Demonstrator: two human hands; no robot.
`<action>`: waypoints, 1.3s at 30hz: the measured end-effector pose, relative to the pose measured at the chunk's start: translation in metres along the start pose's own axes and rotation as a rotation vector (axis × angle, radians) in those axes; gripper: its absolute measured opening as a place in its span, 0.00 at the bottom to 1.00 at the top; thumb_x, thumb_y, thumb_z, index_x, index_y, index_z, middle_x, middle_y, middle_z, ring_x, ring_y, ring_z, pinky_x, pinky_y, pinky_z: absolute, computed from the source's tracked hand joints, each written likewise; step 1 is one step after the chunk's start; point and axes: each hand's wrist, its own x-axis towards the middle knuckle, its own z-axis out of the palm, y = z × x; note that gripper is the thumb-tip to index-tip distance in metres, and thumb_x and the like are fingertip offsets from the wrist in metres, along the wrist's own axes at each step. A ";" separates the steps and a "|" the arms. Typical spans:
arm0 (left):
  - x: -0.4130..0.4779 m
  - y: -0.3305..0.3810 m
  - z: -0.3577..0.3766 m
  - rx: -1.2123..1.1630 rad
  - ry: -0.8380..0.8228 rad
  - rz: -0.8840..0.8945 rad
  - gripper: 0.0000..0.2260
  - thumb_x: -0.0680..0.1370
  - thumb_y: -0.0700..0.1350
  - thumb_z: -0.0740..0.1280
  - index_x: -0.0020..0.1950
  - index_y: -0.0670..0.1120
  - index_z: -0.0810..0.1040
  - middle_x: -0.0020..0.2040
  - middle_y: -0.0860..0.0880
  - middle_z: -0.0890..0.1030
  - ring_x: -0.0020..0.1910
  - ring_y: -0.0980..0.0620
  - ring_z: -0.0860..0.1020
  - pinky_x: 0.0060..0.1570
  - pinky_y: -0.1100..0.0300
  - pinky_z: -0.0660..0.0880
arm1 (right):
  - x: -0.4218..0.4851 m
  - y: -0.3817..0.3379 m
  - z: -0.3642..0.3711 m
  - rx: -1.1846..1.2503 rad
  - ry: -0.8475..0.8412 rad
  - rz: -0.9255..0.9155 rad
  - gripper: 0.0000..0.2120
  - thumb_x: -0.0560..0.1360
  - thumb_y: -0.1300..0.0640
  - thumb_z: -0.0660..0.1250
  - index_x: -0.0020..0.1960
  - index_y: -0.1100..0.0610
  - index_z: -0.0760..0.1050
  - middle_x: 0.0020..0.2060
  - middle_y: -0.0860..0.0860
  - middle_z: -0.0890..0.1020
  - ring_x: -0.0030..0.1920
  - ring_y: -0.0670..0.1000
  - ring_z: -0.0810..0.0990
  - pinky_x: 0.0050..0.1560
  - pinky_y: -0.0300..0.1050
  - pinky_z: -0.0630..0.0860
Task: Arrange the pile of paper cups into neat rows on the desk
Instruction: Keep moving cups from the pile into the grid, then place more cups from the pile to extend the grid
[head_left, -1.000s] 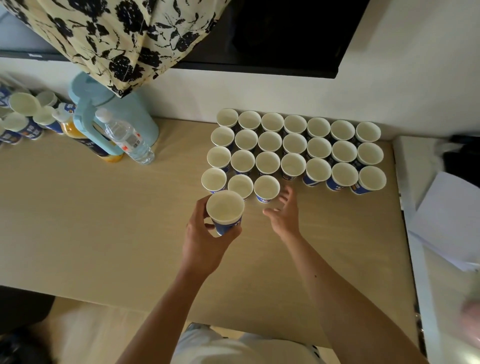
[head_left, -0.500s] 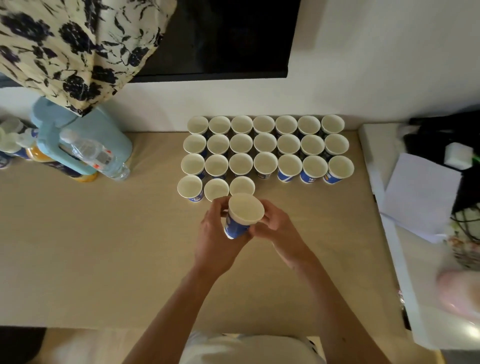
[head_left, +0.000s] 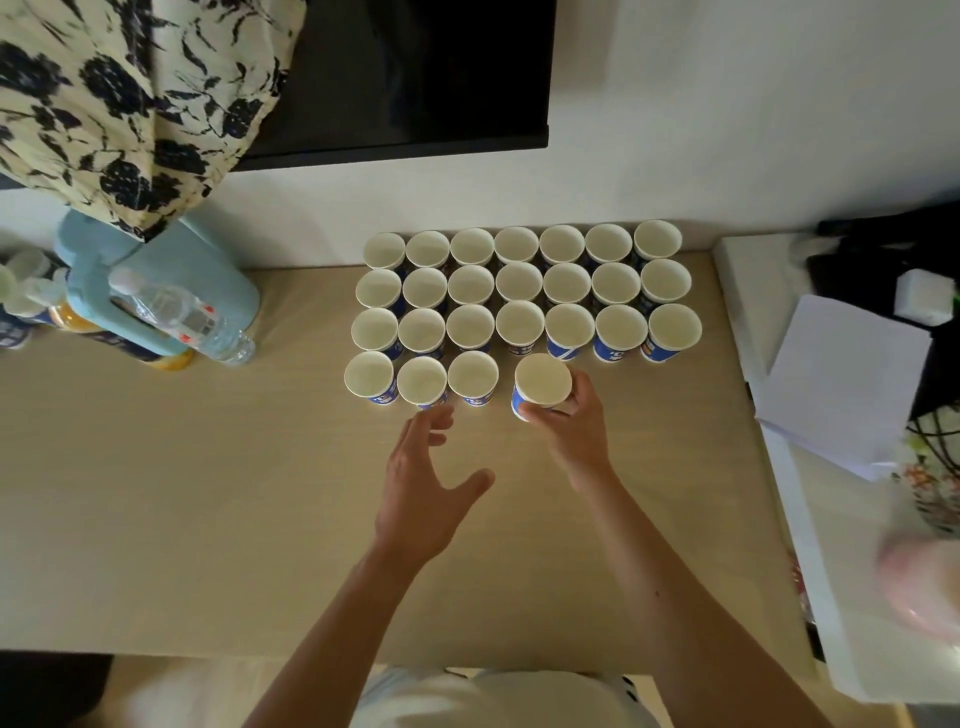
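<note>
Blue-and-white paper cups (head_left: 519, 283) stand upright in tidy rows at the back of the wooden desk (head_left: 208, 493), three full rows plus a front row of three cups (head_left: 422, 381). My right hand (head_left: 574, 431) grips one more cup (head_left: 542, 383) at the right end of that front row, a small gap from its neighbour. Whether its base touches the desk I cannot tell. My left hand (head_left: 423, 486) hovers over the desk in front of the front row, fingers spread, holding nothing.
A light-blue jug (head_left: 150, 291), a clear water bottle (head_left: 182, 319) and more cups sit at the desk's left. A floral cloth (head_left: 130, 104) hangs over a dark screen (head_left: 405, 78). White paper (head_left: 847, 384) lies on a white side unit at right.
The cup passed from my left hand to my right hand, which carried it rightward up to the front row. My left hand let go and drew back, open. The camera view shifted right.
</note>
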 end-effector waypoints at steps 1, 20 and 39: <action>-0.002 -0.002 -0.001 -0.003 0.004 -0.018 0.31 0.67 0.46 0.82 0.66 0.51 0.73 0.60 0.57 0.78 0.57 0.58 0.77 0.52 0.62 0.72 | 0.006 0.006 0.001 -0.030 0.007 0.005 0.25 0.66 0.66 0.79 0.60 0.55 0.76 0.52 0.51 0.83 0.52 0.47 0.82 0.46 0.38 0.79; -0.011 -0.015 -0.010 -0.048 0.049 -0.112 0.26 0.69 0.44 0.81 0.63 0.51 0.76 0.61 0.59 0.79 0.58 0.60 0.77 0.50 0.66 0.72 | 0.051 0.041 0.020 -0.224 -0.019 -0.021 0.31 0.60 0.57 0.77 0.61 0.44 0.74 0.55 0.45 0.82 0.56 0.47 0.81 0.58 0.58 0.80; -0.022 -0.036 -0.076 -0.228 0.299 -0.188 0.19 0.74 0.43 0.77 0.62 0.51 0.76 0.57 0.55 0.81 0.56 0.58 0.78 0.50 0.62 0.75 | -0.072 0.037 0.076 -0.241 0.082 -0.042 0.30 0.71 0.67 0.73 0.70 0.58 0.69 0.62 0.55 0.78 0.62 0.53 0.78 0.64 0.59 0.76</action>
